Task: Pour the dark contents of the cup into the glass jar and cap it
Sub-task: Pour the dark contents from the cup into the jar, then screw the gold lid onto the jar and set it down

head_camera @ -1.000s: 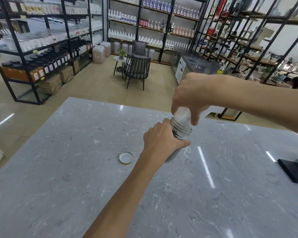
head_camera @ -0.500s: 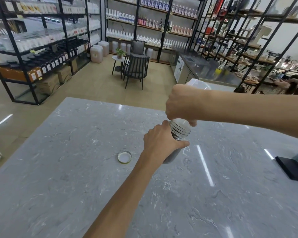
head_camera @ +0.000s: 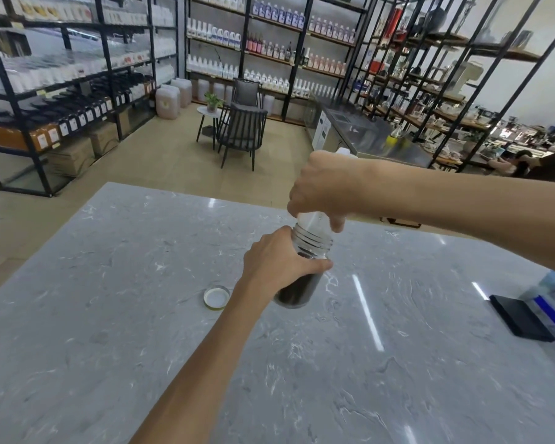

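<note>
From the head camera, the left hand (head_camera: 277, 267) wraps around the glass jar (head_camera: 302, 277), which stands tilted on the grey marble worktop (head_camera: 109, 331), its lower part filled with dark contents. The right hand (head_camera: 324, 190) grips the translucent cup (head_camera: 313, 221) upended, its mouth set into the jar's threaded neck. The lid (head_camera: 217, 297) lies open side up on the worktop just left of the jar. A black flat object (head_camera: 519, 318) rests near the right edge.
</note>
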{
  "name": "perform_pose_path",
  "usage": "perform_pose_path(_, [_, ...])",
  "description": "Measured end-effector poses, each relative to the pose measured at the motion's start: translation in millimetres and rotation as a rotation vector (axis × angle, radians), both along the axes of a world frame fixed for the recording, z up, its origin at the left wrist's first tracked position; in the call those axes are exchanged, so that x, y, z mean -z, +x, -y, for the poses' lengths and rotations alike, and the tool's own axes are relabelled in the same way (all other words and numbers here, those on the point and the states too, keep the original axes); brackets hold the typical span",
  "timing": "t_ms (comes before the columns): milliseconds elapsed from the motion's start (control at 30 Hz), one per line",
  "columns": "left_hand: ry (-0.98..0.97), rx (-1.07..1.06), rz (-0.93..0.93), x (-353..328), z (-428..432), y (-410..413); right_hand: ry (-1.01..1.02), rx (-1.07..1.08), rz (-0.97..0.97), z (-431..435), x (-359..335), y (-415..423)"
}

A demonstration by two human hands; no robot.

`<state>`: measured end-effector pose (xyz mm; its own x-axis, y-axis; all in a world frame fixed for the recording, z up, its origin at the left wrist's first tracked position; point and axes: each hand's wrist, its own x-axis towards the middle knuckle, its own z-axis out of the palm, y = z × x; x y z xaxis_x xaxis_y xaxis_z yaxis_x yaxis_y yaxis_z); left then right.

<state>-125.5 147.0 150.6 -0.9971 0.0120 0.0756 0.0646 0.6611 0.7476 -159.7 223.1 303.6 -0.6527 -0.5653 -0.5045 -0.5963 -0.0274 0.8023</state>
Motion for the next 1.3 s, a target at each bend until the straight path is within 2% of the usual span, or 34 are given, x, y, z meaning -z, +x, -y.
perform_pose_path(700, [-0.073,-0.019,-0.01,1.1,1.5,-3.4,-0.191,0.078,-0.053,-11.9,6.2,-4.1])
perform_pose_path(867, [-0.074,0.002,0.002,4.8,2.2,-3.0,-0.307,0.162,-0.021,-21.7,8.0,-12.0])
perform_pose_path(1000, [-0.039,0.005,-0.034,15.8,13.4,3.1,-0.65,0.382,0.126,-47.3,7.3,-14.6])
perform_pose_path(1100, [0.109,0.069,-0.034,34.5,33.0,12.9,-0.957,0.598,0.363,-77.3,23.8,-13.3])
perform_pose_path(1200, [0.333,0.113,-0.013,62.4,54.9,24.7,-1.321,0.742,0.652,-102.0,72.2,-3.5])
perform_pose_path(1300, [0.406,0.117,0.011,91.7,71.0,34.1,-1.584,0.731,0.743,-106.9,136.6,12.4])
